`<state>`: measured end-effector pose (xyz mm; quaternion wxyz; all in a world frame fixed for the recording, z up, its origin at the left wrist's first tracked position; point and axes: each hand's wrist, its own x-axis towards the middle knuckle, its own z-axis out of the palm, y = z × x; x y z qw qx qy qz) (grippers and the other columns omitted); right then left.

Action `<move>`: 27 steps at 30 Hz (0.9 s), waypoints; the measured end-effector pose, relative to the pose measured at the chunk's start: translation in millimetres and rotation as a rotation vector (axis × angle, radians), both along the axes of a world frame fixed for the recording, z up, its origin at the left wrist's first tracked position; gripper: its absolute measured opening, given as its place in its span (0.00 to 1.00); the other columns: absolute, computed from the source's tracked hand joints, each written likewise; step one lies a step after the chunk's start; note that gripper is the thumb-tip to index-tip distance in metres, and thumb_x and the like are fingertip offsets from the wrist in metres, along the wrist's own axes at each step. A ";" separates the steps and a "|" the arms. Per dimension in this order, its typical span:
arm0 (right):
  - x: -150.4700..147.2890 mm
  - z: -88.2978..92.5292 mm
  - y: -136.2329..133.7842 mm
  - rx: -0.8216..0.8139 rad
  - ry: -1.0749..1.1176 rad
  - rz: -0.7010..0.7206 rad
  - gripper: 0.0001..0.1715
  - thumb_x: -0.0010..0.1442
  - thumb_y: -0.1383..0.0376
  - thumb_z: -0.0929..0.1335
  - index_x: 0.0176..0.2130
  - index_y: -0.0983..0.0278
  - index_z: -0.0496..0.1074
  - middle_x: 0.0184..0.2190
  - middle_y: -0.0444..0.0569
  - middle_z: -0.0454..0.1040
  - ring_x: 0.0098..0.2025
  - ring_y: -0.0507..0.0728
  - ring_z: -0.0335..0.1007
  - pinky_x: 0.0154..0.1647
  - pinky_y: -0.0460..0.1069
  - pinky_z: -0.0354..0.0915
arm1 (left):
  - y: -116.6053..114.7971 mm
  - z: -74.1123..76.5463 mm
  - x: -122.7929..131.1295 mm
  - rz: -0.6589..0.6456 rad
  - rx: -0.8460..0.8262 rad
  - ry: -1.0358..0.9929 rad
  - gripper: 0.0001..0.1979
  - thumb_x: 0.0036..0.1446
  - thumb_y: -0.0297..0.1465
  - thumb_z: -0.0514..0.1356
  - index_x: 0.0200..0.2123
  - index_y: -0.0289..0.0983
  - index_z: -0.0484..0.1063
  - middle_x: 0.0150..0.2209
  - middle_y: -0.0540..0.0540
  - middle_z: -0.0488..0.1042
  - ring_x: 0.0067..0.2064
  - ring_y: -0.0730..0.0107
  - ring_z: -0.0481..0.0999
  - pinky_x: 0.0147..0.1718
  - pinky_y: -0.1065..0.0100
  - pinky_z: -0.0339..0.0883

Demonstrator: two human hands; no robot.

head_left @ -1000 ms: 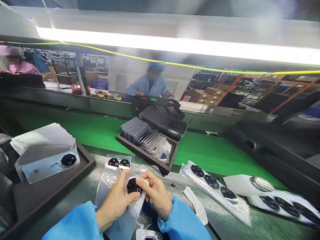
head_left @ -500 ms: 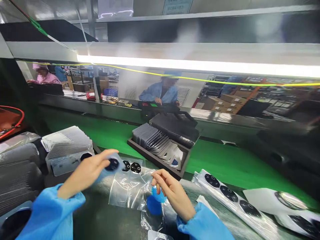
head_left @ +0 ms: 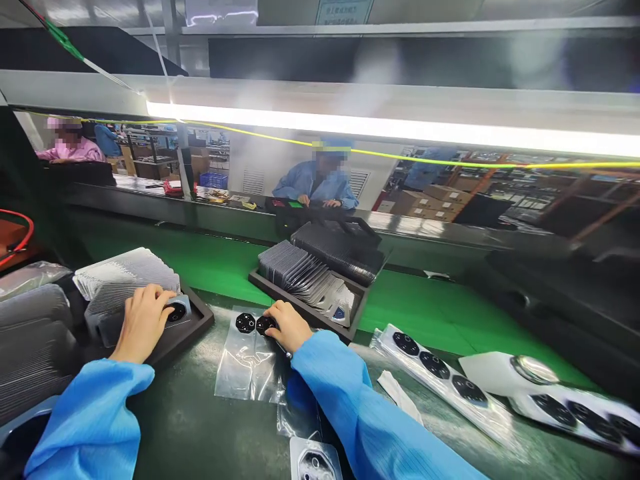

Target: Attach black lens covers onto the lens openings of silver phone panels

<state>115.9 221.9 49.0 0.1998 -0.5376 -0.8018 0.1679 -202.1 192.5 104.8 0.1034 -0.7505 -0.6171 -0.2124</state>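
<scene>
At the left tray, my left hand (head_left: 144, 320) has its fingers closed over a thin translucent panel with a black round camera plate (head_left: 177, 311), at the front of a row of similar panels. My right hand (head_left: 290, 327) reaches to a black round lens plate (head_left: 265, 325) on clear plastic film (head_left: 235, 370), its fingertips pinched at the plate's edge. A second black lens plate (head_left: 245, 323) lies just left of it. Below the right hand a small shiny tip shows; what it belongs to is hidden. An octagonal-cutout piece (head_left: 315, 460) lies at the near edge.
A dark tray (head_left: 357, 320) of upright panels stands at the middle back. Bagged strips of black lens plates (head_left: 435, 367) and a white piece with a shiny round top (head_left: 535, 370) lie right. Dark stacked panels (head_left: 35, 353) fill the left. A co-worker in blue (head_left: 315, 180) sits across.
My left hand has moved left with the panel, from above the film to the tray. My right hand has left the blue disc and moved up and left to the lens plate.
</scene>
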 end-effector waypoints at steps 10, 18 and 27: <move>-1.1 -1.9 32.8 -0.122 -0.210 0.020 0.13 0.62 0.61 0.69 0.45 0.66 0.70 0.47 0.50 0.70 0.47 0.58 0.68 0.45 0.56 0.68 | -98.3 -29.8 150.9 -0.805 -0.469 -0.094 0.11 0.60 0.41 0.62 0.38 0.39 0.70 0.43 0.46 0.72 0.46 0.59 0.68 0.47 0.60 0.61; -2.7 -2.4 7.5 -0.062 -0.133 0.011 0.25 0.51 0.70 0.75 0.47 0.60 0.67 0.48 0.50 0.63 0.50 0.60 0.64 0.47 0.54 0.66 | -132.4 -54.2 207.5 -0.669 -0.604 0.051 0.36 0.34 0.49 0.74 0.41 0.32 0.71 0.42 0.37 0.70 0.46 0.45 0.68 0.51 0.42 0.59; 15.6 -18.1 9.1 -0.027 0.028 0.184 0.31 0.49 0.74 0.73 0.52 0.67 0.67 0.43 0.50 0.62 0.47 0.58 0.66 0.50 0.54 0.68 | -139.7 -55.4 216.0 -0.655 -0.632 0.159 0.20 0.50 0.34 0.68 0.43 0.27 0.71 0.43 0.30 0.70 0.46 0.44 0.68 0.49 0.46 0.63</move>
